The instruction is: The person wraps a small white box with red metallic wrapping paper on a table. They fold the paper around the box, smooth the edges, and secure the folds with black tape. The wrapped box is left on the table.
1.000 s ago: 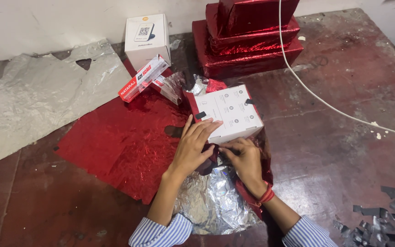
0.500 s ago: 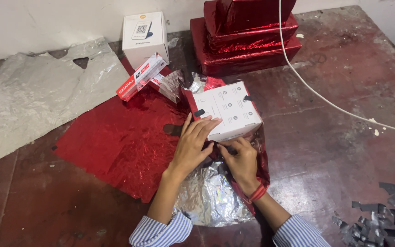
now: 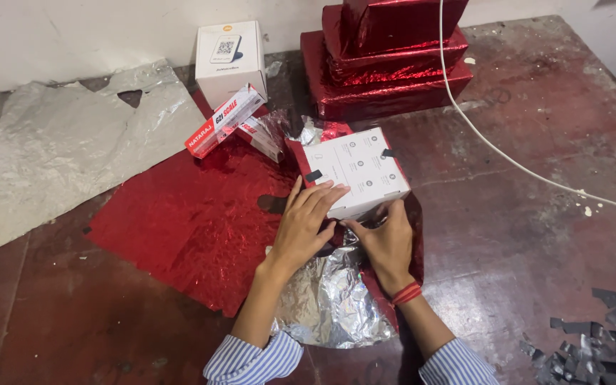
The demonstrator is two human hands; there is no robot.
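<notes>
A white cardboard box [image 3: 356, 171] lies on a sheet of red foil paper [image 3: 194, 214] whose silver underside [image 3: 329, 299] is turned up below it. My left hand [image 3: 304, 224] rests flat on the box's near left edge, fingers together and pressing down. My right hand [image 3: 386, 239] lies against the box's near side and pushes the red foil flap up against it. Both wrists come out of blue-striped sleeves. A red thread band [image 3: 406, 294] circles the right wrist.
A second white box [image 3: 229, 60] stands at the back. Two long red-and-white cartons [image 3: 224, 121] lie beside it. A stack of three red-wrapped boxes [image 3: 386, 57] is at the back right. Crumpled silver paper [image 3: 58, 150] lies left, a white cable [image 3: 507, 160] right, dark scraps [image 3: 593, 342] bottom right.
My right hand has opened out and moved up against the near side of the box, lifting the foil flap. The left hand stays pressed on the box.
</notes>
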